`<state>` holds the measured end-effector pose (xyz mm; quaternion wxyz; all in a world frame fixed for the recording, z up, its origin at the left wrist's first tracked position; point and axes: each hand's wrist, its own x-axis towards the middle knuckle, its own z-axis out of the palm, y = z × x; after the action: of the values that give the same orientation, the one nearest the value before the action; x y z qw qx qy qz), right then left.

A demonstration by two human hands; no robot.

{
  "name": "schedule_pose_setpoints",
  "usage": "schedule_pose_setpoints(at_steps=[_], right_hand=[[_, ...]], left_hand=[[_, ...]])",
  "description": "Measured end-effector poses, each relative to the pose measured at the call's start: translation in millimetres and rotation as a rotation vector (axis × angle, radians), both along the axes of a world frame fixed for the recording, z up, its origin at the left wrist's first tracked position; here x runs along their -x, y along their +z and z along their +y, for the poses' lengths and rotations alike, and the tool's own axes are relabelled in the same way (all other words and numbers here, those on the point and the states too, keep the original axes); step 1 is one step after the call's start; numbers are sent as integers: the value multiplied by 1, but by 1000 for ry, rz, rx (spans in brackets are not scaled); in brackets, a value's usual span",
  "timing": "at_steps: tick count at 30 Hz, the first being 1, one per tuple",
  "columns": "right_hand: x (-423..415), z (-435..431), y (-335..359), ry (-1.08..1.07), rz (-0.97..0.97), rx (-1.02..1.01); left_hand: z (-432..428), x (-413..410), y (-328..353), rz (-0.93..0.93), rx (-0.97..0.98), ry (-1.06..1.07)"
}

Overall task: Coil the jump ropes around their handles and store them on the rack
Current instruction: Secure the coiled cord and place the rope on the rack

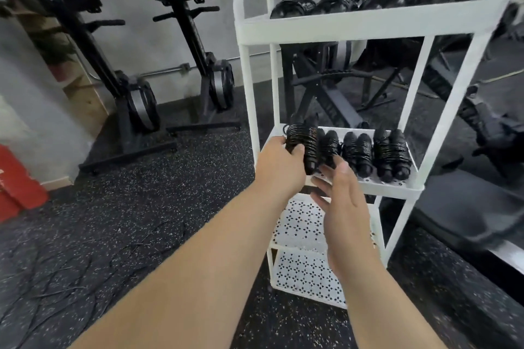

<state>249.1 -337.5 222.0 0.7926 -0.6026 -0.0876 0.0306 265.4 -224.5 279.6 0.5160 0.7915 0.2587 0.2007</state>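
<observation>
My left hand (279,163) grips a black jump rope coiled round its handles (304,144), holding it at the left end of the middle shelf of the white rack (394,185). Three more coiled black ropes (357,151) lie side by side on that shelf to the right. My right hand (344,194) hovers just below and in front of the shelf edge, fingers straight and spread, holding nothing. More coiled ropes (312,7) sit on the top shelf.
The rack's two lower perforated shelves (303,224) show below my hands. Upright black exercise machines (181,37) stand against the grey wall to the left. A red object (17,181) sits at the left edge. Loose black ropes (71,261) lie on the speckled floor.
</observation>
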Motion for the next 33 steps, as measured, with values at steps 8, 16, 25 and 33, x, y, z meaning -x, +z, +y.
schedule_pose_setpoints(at_steps=[8, 16, 25, 33], right_hand=[[-16, 25, -9, -133, 10, -16], [-17, 32, -11, -128, 14, 9], [-21, 33, -17, -138, 6, 85], [-9, 39, -10, -86, 7, 120]], left_hand=[[14, -63, 9, 373, -301, 50], [27, -82, -9, 550, -511, -26], [20, -66, -12, 582, -552, -82], [19, 13, -11, 213, -513, -146]])
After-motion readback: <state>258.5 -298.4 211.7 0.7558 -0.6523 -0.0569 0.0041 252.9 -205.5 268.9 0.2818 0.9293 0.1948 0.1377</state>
